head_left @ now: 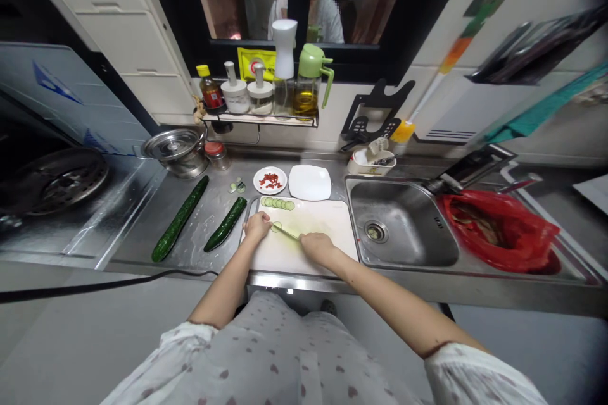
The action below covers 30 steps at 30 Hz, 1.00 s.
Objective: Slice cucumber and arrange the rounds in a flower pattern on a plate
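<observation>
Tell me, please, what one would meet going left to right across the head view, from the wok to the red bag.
Wok → long cucumber → short cucumber → left hand → knife → right hand → sink drain → red bag.

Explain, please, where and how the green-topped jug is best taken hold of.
Probably take the jug by its handle, from the right: it stands out there, while the white-topped bottle crowds the left. The right hand suits, once free of the knife. The upright jug should need no tilting.

right hand point(318, 248): grips knife point(288, 233) | left hand point(258, 226): near knife's tip | cutting board point(327, 215): cucumber slices point(278, 203) rowed, far-left
</observation>
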{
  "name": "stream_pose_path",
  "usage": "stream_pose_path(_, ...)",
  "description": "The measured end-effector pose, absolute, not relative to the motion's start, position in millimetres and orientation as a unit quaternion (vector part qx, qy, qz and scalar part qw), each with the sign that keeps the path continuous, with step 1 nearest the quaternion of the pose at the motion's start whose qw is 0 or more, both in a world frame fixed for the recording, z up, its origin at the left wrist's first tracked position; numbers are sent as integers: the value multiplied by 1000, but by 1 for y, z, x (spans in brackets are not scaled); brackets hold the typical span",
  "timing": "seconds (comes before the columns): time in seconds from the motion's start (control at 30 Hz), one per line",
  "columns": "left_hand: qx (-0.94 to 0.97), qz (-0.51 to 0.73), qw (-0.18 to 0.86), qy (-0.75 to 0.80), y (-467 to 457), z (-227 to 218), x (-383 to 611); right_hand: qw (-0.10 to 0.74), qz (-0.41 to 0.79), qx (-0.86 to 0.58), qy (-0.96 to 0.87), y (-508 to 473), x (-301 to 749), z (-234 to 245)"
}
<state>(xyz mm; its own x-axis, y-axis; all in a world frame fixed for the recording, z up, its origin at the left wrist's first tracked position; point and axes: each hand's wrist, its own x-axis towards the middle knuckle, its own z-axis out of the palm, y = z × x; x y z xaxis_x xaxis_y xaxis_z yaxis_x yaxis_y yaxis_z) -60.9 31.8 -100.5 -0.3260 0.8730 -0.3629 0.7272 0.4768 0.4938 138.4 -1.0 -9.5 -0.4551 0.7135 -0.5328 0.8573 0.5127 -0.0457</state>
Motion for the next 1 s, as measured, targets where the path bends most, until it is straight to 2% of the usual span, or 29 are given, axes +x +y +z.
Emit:
stream_pose_path(0.57, 505, 121, 298, 801, 29, -98, -60, 239, -199, 483, 818, -7, 142, -2)
stream_pose_path(0.9, 588, 77, 238, 769, 19, -103, -54, 236, -208, 501, 806, -21, 164, -11)
stream_pose_path(1.0, 609, 81, 210, 761, 16, -104, -50, 212, -221, 515, 801, -24, 177, -18)
